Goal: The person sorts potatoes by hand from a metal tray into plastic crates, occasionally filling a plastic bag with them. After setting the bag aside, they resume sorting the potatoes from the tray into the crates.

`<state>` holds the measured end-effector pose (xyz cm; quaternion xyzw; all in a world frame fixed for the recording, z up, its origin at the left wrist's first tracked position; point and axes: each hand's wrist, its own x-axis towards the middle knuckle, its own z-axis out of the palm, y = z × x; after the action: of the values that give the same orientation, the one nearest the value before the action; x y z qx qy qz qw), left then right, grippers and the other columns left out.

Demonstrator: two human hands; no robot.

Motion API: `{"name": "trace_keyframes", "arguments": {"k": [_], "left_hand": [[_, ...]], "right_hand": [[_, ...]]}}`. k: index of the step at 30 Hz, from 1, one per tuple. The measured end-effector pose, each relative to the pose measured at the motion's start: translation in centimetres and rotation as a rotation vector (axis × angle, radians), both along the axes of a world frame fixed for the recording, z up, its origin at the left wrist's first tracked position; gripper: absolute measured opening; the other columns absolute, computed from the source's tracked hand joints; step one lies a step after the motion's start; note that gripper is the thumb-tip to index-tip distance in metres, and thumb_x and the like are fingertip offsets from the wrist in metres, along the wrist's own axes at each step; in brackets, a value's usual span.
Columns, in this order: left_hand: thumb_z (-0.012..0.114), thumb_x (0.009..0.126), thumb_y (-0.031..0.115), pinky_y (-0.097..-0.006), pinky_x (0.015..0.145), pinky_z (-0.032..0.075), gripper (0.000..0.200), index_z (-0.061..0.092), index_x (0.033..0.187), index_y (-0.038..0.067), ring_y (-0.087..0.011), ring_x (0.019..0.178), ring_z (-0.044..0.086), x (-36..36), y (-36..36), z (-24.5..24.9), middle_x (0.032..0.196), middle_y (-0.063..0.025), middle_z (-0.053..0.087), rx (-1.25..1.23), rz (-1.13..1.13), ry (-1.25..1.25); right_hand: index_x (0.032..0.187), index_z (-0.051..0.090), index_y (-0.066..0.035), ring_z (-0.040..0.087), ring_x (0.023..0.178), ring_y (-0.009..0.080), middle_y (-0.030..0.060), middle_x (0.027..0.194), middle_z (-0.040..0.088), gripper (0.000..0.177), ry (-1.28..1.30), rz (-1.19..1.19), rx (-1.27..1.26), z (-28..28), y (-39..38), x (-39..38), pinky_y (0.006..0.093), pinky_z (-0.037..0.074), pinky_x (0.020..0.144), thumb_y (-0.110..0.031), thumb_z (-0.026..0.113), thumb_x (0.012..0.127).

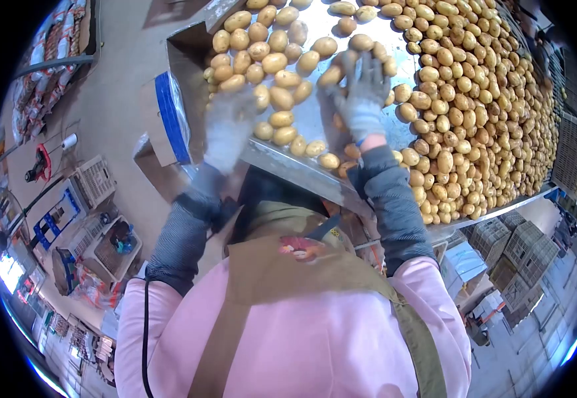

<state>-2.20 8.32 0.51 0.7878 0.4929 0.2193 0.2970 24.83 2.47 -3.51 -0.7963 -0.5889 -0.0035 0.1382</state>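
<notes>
Many potatoes lie heaped on the right part of a metal table, with a looser group on its left part. My left hand, in a pale glove, is blurred over the table's left edge, just beside the loose potatoes; its fingers are smeared by motion. My right hand, in a grey and white glove, lies over potatoes near the middle of the table, fingers spread and pointing away from me. Potatoes touch or sit close to its fingertips, and its palm side is hidden.
A cardboard box with a blue edge stands against the table's left side. Plastic crates are stacked below the table on the right. More crates and filled bags are at the left.
</notes>
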Motion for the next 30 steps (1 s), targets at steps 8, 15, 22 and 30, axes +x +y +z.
{"name": "trace_keyframes", "arguments": {"k": [8, 15, 22, 30], "left_hand": [[0.065, 0.091, 0.036, -0.0451, 0.093, 0.053, 0.038, 0.068, 0.124, 0.018, -0.0340, 0.111, 0.063, 2.5, 7.7, -2.1, 0.129, -0.0119, 0.060, 0.022, -0.147, 0.598], [0.081, 0.079, 0.030, -0.0475, 0.094, 0.051, 0.043, 0.064, 0.116, 0.015, -0.0370, 0.110, 0.060, 3.2, 8.0, -3.3, 0.125, -0.0145, 0.056, -0.054, -0.139, 0.341], [0.076, 0.088, 0.015, -0.0340, 0.076, 0.052, 0.044, 0.057, 0.127, 0.011, -0.0185, 0.093, 0.061, 2.6, 5.5, -2.1, 0.118, -0.0096, 0.058, -0.398, 0.082, -0.360], [0.040, 0.109, 0.047, -0.0174, 0.050, 0.034, 0.040, 0.058, 0.112, 0.011, -0.0012, 0.060, 0.046, 1.5, 6.2, -0.3, 0.078, 0.0052, 0.055, -1.144, 0.198, -0.734]], "right_hand": [[0.124, 0.063, -0.016, 0.052, 0.115, 0.0334, 0.0127, 0.123, 0.056, 0.044, 0.049, 0.371, 0.064, 0.6, 1.0, -7.1, 0.0531, 0.037, 0.101, -0.037, 0.066, 0.086], [0.146, 0.052, -0.019, 0.044, 0.136, 0.0423, 0.0206, 0.148, 0.047, 0.062, -0.091, -0.202, 0.074, 1.1, 4.2, 9.6, 0.0543, 0.026, 0.116, -0.047, 0.062, 0.092], [0.128, 0.066, -0.024, 0.063, 0.114, 0.0352, 0.0104, 0.131, 0.064, 0.046, 0.097, 0.098, -0.346, 4.4, 5.3, 2.0, 0.0511, 0.045, 0.101, -0.050, 0.062, 0.090], [0.147, 0.050, -0.014, 0.023, 0.149, 0.0442, 0.0187, 0.165, 0.024, 0.074, 0.262, 0.082, -0.155, -1.4, 18.5, 9.5, 0.0591, 0.023, 0.119, -0.056, 0.062, 0.087]]}}
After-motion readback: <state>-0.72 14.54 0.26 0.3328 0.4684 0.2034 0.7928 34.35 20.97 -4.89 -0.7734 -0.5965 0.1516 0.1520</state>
